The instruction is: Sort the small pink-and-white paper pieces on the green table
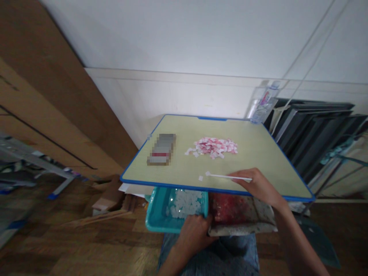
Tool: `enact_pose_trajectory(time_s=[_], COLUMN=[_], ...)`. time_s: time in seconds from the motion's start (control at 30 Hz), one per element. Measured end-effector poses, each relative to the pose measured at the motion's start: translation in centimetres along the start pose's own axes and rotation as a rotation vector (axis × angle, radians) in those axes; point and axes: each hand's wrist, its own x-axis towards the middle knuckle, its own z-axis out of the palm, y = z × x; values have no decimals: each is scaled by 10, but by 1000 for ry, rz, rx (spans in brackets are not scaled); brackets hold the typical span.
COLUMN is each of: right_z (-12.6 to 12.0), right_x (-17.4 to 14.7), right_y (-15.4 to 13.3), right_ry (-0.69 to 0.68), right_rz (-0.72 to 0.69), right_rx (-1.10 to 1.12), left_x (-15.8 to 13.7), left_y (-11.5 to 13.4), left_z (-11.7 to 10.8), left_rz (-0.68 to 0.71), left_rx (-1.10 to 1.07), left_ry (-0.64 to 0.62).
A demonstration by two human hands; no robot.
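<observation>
My right hand (255, 184) is closed on a thin white stick-like tool (221, 176) above the front of the small table (244, 132). The tool's tip touches or nearly touches a small white square piece (208, 173), and a second white square (200, 178) lies just left of it. Below the table edge, my left hand (197, 230) is curled over the near right corner of a teal basin (156, 220) with white pieces in it. Beside that hand is a red-stained tray (238, 209). Farther back on the table is a pile of pink and white flakes (214, 147).
A pixelated rectangular object (162, 149) lies on the table's left side. At the back right corner stands a clear plastic bottle (264, 103). Dark flat panels (313, 126) lean to the right, and cardboard (109, 197) lies on the floor at left.
</observation>
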Motion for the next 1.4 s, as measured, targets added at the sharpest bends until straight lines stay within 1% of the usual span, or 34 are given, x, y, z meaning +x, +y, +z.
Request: enact_pose_trajectory(time_s=[0.13, 0.23, 0.37, 0.47, 0.57, 0.63, 0.7, 0.8, 0.83, 0.87, 0.93, 1.0, 1.1, 1.27, 1.33, 1.4], right_z=[19, 30, 28, 25, 33, 38, 38, 26, 20, 15, 9, 9, 21, 44, 48, 50], right_x=[21, 33, 35, 32, 31, 32, 31, 27, 24, 22, 17, 15, 19, 31, 34, 35], right_y=[-6, -10, -12, -11, -10, -10, -8, -3, 0, 2, 6, 6, -3, -26, -26, -21], right_ry=[-47, -48, -17, -60, -83, -62, -2, 141, 153, 147, 95, 48, -13, -143, -126, -59], right_rz=[-2, -39, -42, -29, -47, -49, -11, 80, 95, 107, 129, 154, 146, 43, 41, 78], right_rx=[55, 66, 71, 58, 59, 62, 61, 28, 12, -3, -22, -17, 40, 177, 187, 164], left_x=[0, 0, 1, 1, 1, 1, 0, -1, -1, -1, -1, 0, 0, 1, 0, 0], left_y=[2, 2, 1, 1, 0, -1, -2, -3, -3, -3, -2, -2, -3, -3, -3, -3], left_z=[-3, -1, 1, 2, 2, 3, 4, 5, 6, 6, 6, 7, 7, 7, 7, 8], left_rz=[-34, -36, -12, -16, -12, -8, 4, 16, 15, 14, 14, 16, 26, 53, 49, 50], left_rx=[-21, -16, -20, -40, -55, -63, -75, -88, -88, -85, -76, -64, -54, -48, -40, -36], left_ry=[-33, -24, 14, 6, 1, 14, 22, 31, 35, 39, 42, 47, 52, 75, 79, 83])
